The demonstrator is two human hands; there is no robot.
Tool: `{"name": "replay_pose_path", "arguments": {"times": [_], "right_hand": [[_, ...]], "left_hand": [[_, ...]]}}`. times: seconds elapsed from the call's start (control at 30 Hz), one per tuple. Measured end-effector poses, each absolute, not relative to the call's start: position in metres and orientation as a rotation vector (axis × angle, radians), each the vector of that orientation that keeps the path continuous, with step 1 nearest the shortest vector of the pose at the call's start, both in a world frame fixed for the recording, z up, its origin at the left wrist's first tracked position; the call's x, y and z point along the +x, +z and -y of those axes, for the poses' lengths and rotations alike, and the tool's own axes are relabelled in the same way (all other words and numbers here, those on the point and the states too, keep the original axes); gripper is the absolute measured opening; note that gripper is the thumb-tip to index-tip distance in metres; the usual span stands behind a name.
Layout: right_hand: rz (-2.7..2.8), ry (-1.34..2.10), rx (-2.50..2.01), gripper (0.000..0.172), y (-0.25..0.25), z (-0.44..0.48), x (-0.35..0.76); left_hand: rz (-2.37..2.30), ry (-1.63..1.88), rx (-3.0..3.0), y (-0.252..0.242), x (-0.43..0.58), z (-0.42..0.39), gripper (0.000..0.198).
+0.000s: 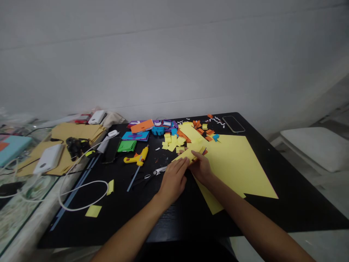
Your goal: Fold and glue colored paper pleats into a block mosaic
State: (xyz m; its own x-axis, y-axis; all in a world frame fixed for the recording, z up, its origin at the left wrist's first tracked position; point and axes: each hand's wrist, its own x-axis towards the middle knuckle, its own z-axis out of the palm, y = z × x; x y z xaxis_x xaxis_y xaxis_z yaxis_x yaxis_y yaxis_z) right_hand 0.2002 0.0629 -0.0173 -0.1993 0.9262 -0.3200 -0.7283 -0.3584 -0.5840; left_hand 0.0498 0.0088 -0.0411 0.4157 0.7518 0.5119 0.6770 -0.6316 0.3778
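Note:
My left hand [174, 178] presses its fingers on a folded yellow paper strip [188, 154]. My right hand [201, 168] grips the strip's right end, where a bit of orange shows at the edge. A large yellow sheet [234, 163] lies under and to the right of my right hand. Small yellow pieces [172, 142] and orange pieces [209, 132] are scattered just beyond the strip. Scissors [159, 170] lie left of my left hand, partly hidden by it.
A yellow glue gun [140, 157], green paper [127, 146], blue paper [135, 135] and an orange piece [142, 126] lie left of centre. A phone [233, 124] sits at the back right. A white cable [81, 209] loops at the left. A white stool [316, 147] stands right.

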Motion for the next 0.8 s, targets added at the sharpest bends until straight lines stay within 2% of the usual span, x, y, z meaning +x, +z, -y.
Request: {"name": "replay_pose_path", "arguments": {"times": [0.07, 0.27, 0.43, 0.53, 0.63, 0.8], "right_hand": [[0.353, 1.748, -0.791, 0.023, -0.019, -0.065, 0.202], [0.335, 1.627, -0.873, 0.027, -0.026, -0.066, 0.207], [0.303, 1.563, -0.967, 0.018, -0.037, -0.07, 0.204], [0.294, 1.525, -1.019, 0.015, -0.04, -0.072, 0.203], [0.31, 1.518, -1.047, 0.02, -0.037, -0.073, 0.204], [0.364, 1.501, -1.115, 0.034, -0.031, -0.075, 0.209]], "left_hand": [[-1.291, 1.017, 2.564, -0.043, 0.048, -0.01, 0.081], [-1.31, 1.056, 2.614, -0.045, 0.046, -0.012, 0.073], [-1.332, 1.125, 2.634, -0.043, 0.046, -0.011, 0.063], [-1.293, 1.213, 2.652, -0.042, 0.046, -0.007, 0.05], [-1.187, 1.306, 2.69, -0.039, 0.046, -0.003, 0.037], [-0.992, 1.364, 2.731, -0.034, 0.047, 0.0, 0.03]]}}
